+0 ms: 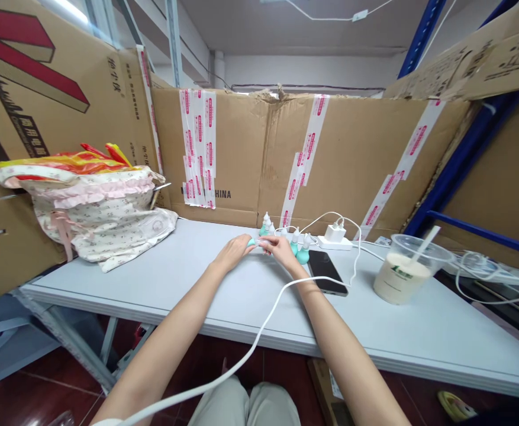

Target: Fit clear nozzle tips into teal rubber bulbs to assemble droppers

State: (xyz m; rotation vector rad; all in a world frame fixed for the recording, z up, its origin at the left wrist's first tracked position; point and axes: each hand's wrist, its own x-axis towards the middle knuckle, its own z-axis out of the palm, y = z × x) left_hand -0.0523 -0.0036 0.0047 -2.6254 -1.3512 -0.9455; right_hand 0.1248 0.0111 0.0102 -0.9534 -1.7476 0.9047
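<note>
My left hand (233, 251) is closed around a small teal squeeze bulb (251, 242), most of which its fingers hide. From the other side my right hand (280, 249) pinches at the bulb's pale, clear tip, its fingers almost meeting the left ones just above the table. Close behind and beside my right hand stand several similar teal bulbs (303, 255) with clear pointed nozzles. A black phone (328, 273) lies flat to the right of that wrist.
A white charger in a power strip (334, 241) stands behind the phone. Its white cable (259, 331) crosses over my right forearm. To the right is a lidless plastic drink cup (402, 275) with a straw. A flowered cloth bag (103, 219) sits left; cardboard (237, 148) walls the back.
</note>
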